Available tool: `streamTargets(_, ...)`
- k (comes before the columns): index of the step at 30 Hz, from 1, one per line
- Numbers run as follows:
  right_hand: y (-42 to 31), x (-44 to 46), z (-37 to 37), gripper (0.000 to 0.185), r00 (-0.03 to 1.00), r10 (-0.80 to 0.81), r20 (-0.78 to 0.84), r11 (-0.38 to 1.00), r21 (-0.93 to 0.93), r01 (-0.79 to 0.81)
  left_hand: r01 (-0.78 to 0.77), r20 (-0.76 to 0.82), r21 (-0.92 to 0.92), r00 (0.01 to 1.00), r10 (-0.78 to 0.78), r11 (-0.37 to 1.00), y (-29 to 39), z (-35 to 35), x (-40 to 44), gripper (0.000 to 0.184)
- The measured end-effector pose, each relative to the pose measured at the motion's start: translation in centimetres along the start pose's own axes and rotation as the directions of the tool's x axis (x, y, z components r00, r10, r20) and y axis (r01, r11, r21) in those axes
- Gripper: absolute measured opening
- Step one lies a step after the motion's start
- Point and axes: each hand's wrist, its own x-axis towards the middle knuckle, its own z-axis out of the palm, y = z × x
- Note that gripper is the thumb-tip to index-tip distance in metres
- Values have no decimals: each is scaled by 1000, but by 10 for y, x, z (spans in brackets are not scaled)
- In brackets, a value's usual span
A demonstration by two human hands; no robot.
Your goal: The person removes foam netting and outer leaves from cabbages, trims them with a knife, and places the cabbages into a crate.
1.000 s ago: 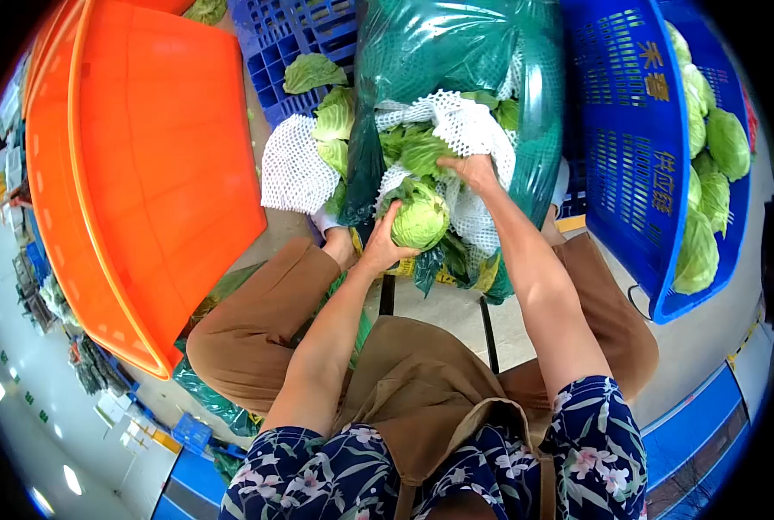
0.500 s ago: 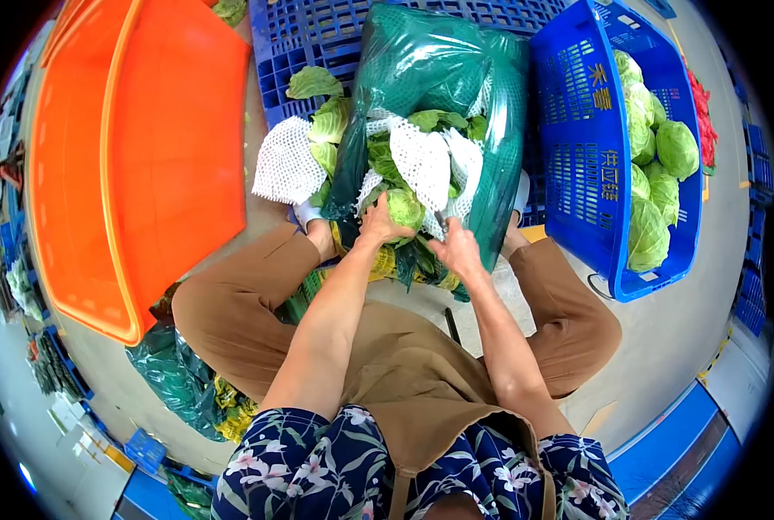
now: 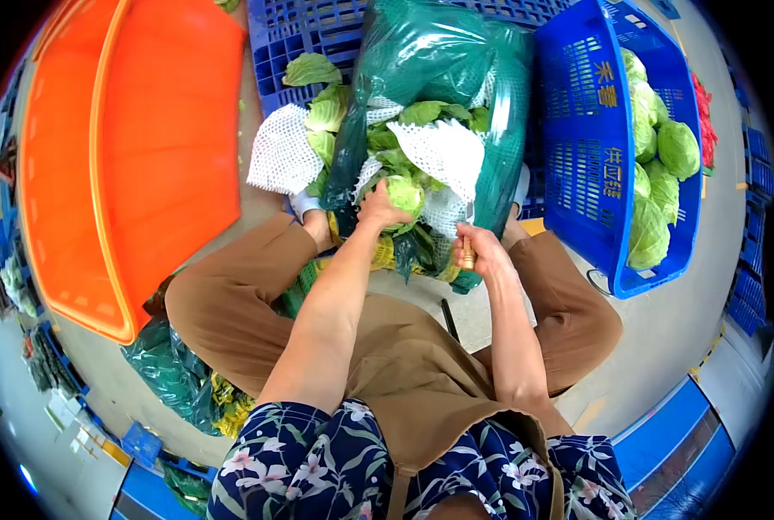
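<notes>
A pale green cabbage (image 3: 404,198) is gripped in my left hand (image 3: 380,211), its fingers curled round the left side. My right hand (image 3: 484,251), a little to the right and apart from the cabbage, is closed on the wooden handle of a knife (image 3: 468,251). Only a short piece of its blade shows, pointing away from me. Beyond the cabbage lie loose green leaves (image 3: 391,160) and white foam netting (image 3: 443,156), on top of a green plastic-wrapped bag (image 3: 426,61).
To the right a blue crate (image 3: 582,165) holds several cabbages (image 3: 677,147). A large orange bin (image 3: 166,165) stands at the left. More foam netting (image 3: 280,149) and trimmed leaves (image 3: 326,117) lie over a blue pallet (image 3: 270,78). Green plastic (image 3: 175,377) is by my left knee.
My right hand has drawn back from the cabbage, rightward and slightly toward me, bringing the knife handle into view. The white netting behind the cabbage has shifted. My left hand keeps its hold.
</notes>
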Motion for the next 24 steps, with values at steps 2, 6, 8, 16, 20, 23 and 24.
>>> streamTargets(2, -16, -49, 7, 20, 985, -171, 29, 893, -418, 167, -22, 18, -44, 1000, 23, 999, -6, 1, 10, 120)
streamTargets(6, -17, -114, 6, 21, 335, -907, 255, -155, -942, 298, -36, 13, -26, 999, 37, 999, -8, 3, 14, 122)
streamTargets(8, -6, -127, 10, 22, 160, -981, 108, -50, -943, 328, -24, -5, 4, 1000, 24, 1000, -6, 2, 7, 125)
streamTargets(16, 48, 1, 43, 17, 531, -779, 333, -220, -939, 265, 9, -46, 11, 999, -8, 1000, -4, 10, 2, 122)
streamTargets(20, 37, 44, 60, 7, 665, -721, 197, -235, -971, 32, 50, -19, -2, 999, -50, 999, 4, 4, -5, 118)
streamTargets(23, 38, 66, 56, 8, 637, -742, 207, -225, -973, 54, 48, -46, 7, 998, -47, 999, 7, 6, -3, 116)
streamTargets(24, 33, 65, 60, 9, 683, -706, 187, -207, -977, 54, 57, -54, 12, 997, -56, 998, 11, 6, -5, 115)
